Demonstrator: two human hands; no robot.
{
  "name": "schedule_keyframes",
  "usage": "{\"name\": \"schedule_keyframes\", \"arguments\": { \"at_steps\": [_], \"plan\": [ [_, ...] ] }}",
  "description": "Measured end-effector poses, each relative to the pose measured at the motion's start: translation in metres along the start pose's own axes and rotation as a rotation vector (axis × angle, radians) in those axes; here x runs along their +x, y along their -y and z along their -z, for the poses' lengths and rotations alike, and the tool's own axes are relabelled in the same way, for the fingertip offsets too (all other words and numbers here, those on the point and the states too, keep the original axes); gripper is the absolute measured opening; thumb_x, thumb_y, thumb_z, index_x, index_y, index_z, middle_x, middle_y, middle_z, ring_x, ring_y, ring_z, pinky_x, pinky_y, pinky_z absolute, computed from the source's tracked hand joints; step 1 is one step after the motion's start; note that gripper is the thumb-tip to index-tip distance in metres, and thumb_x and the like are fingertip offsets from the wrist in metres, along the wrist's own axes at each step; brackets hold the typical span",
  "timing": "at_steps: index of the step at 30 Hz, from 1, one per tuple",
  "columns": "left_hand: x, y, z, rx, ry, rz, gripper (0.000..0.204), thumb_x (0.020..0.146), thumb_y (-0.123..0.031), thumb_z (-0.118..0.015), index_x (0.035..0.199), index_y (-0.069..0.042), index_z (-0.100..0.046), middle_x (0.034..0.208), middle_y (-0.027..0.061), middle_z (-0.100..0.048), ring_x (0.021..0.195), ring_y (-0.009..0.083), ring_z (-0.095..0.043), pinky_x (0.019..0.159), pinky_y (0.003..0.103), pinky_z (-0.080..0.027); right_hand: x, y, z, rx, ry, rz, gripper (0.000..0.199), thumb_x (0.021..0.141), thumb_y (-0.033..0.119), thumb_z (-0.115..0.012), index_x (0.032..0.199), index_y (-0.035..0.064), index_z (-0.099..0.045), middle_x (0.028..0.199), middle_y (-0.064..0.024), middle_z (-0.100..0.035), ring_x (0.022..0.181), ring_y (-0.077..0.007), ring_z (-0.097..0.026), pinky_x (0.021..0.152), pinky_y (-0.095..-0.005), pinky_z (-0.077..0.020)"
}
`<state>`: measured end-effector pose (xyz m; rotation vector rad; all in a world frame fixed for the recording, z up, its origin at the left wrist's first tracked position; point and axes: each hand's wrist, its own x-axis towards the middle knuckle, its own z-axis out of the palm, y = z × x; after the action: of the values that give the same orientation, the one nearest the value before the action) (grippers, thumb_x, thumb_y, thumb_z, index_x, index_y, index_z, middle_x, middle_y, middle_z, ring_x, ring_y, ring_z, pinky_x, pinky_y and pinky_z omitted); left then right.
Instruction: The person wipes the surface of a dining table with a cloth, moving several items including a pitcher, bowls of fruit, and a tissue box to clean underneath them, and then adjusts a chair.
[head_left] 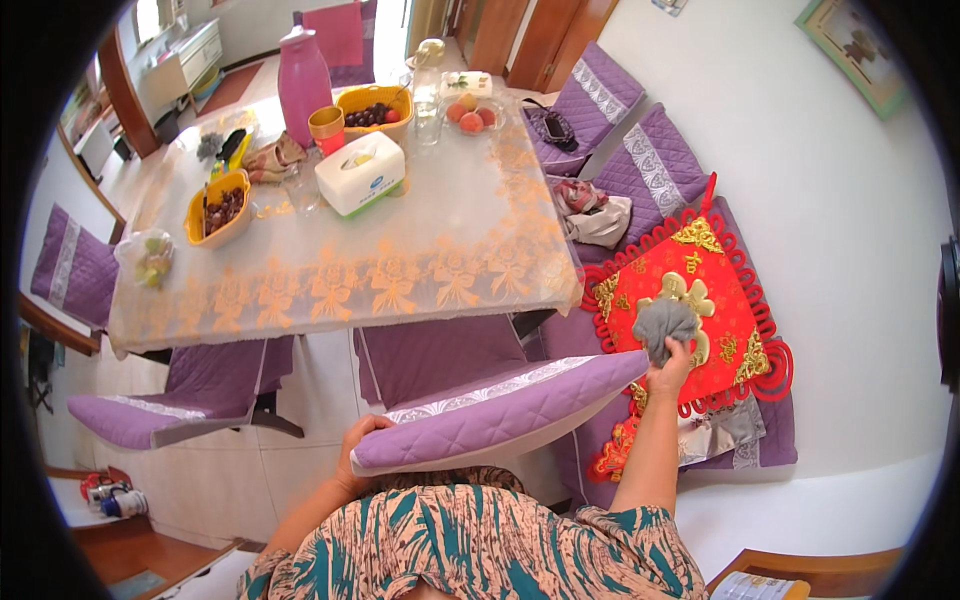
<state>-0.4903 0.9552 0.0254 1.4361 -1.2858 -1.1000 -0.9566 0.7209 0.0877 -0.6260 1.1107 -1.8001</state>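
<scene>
My right hand point(672, 370) is closed on a crumpled grey cloth point(664, 326). The cloth lies against a red diamond-shaped hanging ornament point(640, 275), covering part of the gold character at its middle. Gold corner pieces and red looped cord edge the ornament, which rests on purple quilted chair covers at the right. In front of my body stands a chair back point(520, 415) with a purple quilted cover and a white lace band. My left hand point(362, 447) grips its left end, fingers over the top edge and the thumb side partly hidden.
The dining table point(350, 255), under a clear-topped floral cloth, holds a tissue box point(360, 175), a pink jug point(304, 90), yellow fruit baskets point(218, 210) and a plate of peaches point(472, 115). Another purple chair point(170, 415) stands left. A white wall point(840, 250) bounds the right.
</scene>
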Motion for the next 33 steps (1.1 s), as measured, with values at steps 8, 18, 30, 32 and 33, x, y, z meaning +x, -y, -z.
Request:
{"name": "schedule_keyframes", "arguments": {
  "at_steps": [8,18,30,32,33],
  "plan": [
    [0.002,0.012,0.012,0.027,-0.024,-0.007,0.027,0.076,-0.004,-0.076,0.099,-0.002,-0.061,0.09,0.0056,-0.064,0.086,0.0119,-0.06,0.079,0.027,-0.051,-0.005,-0.07,0.04,0.135,0.074,-0.48,0.03,0.086,0.013,-0.051,0.115,0.0111,-0.061,0.088,-0.0039,-0.064,0.077,-0.0194,-0.065,0.071,-0.0369,-0.0547],
    [0.037,0.033,0.128,0.471,-0.012,-0.263,0.016,0.074,-0.002,-0.069,0.09,-0.003,-0.068,0.09,0.0093,-0.063,0.084,0.0224,-0.061,0.077,0.032,-0.049,-0.127,-0.058,-0.064,0.184,0.081,-0.282,0.033,0.087,0.011,-0.049,0.119,0.0106,-0.056,0.101,-0.0046,-0.061,0.086,-0.0187,-0.063,0.076,-0.0345,-0.0527],
    [-0.001,0.026,0.105,-0.178,-0.273,0.046,0.019,0.091,-0.014,-0.061,0.107,-0.003,-0.058,0.11,0.0102,-0.065,0.107,0.0186,-0.059,0.097,0.032,-0.046,-0.069,-0.07,-0.029,-0.446,0.371,-0.204,0.041,0.088,-0.001,-0.048,0.128,-0.0035,-0.053,0.119,-0.0117,-0.062,0.105,-0.0209,-0.062,0.091,-0.0341,-0.0497],
    [-0.006,0.022,0.095,-0.029,-0.387,0.182,0.029,0.096,-0.022,-0.054,0.118,-0.003,-0.057,0.111,0.0081,-0.063,0.109,0.016,-0.057,0.098,0.031,-0.045,-0.027,-0.068,-0.045,-0.6,0.442,-0.008,0.044,0.088,-0.002,-0.048,0.132,-0.0009,-0.054,0.123,-0.0113,-0.063,0.111,-0.0193,-0.059,0.097,-0.0315,-0.0437],
    [-0.013,0.032,0.091,-0.195,-0.522,0.194,0.032,0.098,-0.024,-0.053,0.122,-0.003,-0.055,0.115,0.0083,-0.061,0.11,0.0163,-0.057,0.098,0.031,-0.045,-0.008,-0.064,-0.058,-0.744,0.479,0.096,0.046,0.088,-0.002,-0.047,0.133,-0.0008,-0.053,0.125,-0.0143,-0.062,0.114,-0.0233,-0.059,0.098,-0.0329,-0.0435]
  ]
}}
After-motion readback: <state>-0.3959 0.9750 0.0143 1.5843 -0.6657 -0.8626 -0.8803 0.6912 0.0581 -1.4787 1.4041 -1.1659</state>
